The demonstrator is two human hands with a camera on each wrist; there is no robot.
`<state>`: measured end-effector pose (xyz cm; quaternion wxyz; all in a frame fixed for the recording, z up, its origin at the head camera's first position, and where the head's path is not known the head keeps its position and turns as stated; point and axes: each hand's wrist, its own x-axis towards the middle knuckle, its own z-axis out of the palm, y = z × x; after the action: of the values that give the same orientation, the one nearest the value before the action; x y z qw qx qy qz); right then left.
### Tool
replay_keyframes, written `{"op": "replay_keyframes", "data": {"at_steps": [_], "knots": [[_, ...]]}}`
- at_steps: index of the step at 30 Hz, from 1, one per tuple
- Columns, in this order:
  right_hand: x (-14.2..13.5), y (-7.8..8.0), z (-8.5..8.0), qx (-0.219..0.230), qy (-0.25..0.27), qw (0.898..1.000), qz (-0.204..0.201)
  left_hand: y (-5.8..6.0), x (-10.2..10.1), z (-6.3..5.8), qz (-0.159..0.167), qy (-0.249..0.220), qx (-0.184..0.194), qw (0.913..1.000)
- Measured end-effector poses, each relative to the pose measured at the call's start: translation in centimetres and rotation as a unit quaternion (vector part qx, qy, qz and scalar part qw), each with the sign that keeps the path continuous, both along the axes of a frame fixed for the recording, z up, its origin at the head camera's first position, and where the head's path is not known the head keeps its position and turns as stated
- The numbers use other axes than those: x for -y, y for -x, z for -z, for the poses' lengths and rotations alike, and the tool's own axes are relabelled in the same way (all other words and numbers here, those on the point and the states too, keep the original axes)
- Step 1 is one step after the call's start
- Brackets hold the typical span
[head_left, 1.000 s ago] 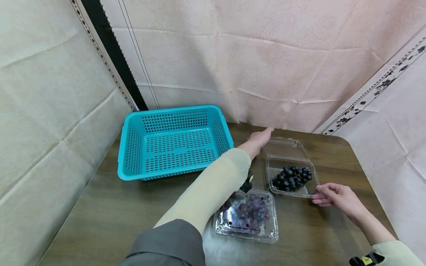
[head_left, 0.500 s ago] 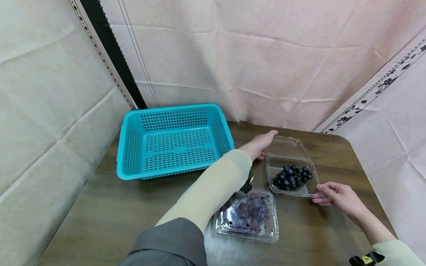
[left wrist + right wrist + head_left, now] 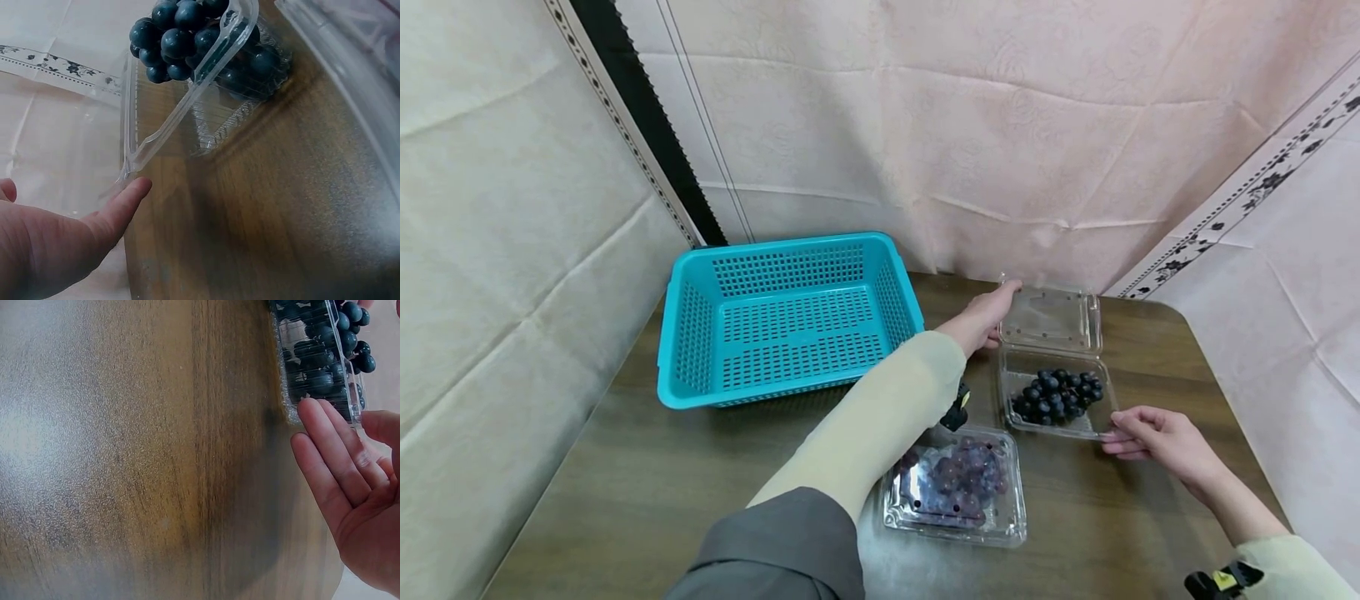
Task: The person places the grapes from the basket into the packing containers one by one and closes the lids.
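Note:
A clear plastic clamshell box (image 3: 1013,414) stands at the table's right side, holding dark grapes (image 3: 1058,396). Its hinged lid (image 3: 1051,320) is raised at the far side. The left hand (image 3: 981,318) reaches to the lid's left edge; in the left wrist view one straight finger (image 3: 119,209) is by the hinge corner. At the box's near right corner, the right hand (image 3: 1157,442) pinches the rim between thumb and fingers, with fingertips (image 3: 311,409) against the wall. A second clamshell box (image 3: 1011,533), closed, with reddish-purple grapes (image 3: 970,479), lies nearer, partly under the left forearm.
A turquoise perforated basket (image 3: 793,390) sits at the back left of the wooden table (image 3: 700,500) with nothing in it. Pale cloth walls (image 3: 865,125) rise behind and on both sides. The left forearm crosses over the table's middle.
The left hand has shifted slightly, and the lid has swung up from lying low to a steeper tilt. The right hand keeps its pinch on the box corner.

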<state>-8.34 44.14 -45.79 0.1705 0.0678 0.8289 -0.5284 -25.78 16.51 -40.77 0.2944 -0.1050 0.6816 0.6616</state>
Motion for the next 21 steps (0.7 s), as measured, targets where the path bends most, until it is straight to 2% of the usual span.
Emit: {"op": "replay_keyframes", "data": {"at_steps": [11,16,21], "knots": [[0.1,0.4,0.1,0.004,-0.001,1.0,0.006,0.5,0.1,-0.9,0.004,-0.028,-0.017,0.9994],[0.0,0.6,0.3,0.003,0.0,1.0,0.004,0.4,0.4,-1.5,0.043,-0.038,-0.032,0.9979],[-0.1,0.7,0.4,-0.003,-0.001,1.0,0.002,0.3,0.9,-2.0,0.082,-0.017,-0.053,0.995]]}}
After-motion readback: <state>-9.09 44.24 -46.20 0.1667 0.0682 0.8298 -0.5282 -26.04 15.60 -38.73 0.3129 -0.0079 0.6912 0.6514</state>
